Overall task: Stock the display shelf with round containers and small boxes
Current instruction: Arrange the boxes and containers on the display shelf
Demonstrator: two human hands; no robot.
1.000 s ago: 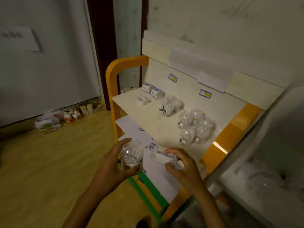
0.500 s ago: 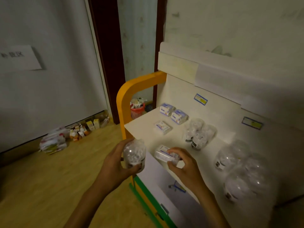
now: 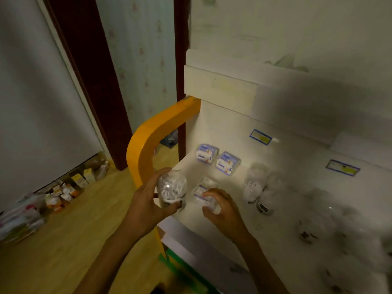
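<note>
left hand: your left hand (image 3: 146, 200) grips round container (image 3: 172, 190), held at shelf's near-left edge
right hand: your right hand (image 3: 222, 209) pinches small box (image 3: 204, 195) just above display shelf (image 3: 233, 221)
shelf stock: two boxes (image 3: 218, 159) far left, clear containers (image 3: 257, 187) right of them

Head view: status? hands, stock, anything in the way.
Left hand grips round container; right hand pinches small box just over shelf. Two boxes at the back, round containers right. Landing spot looks free.
</note>
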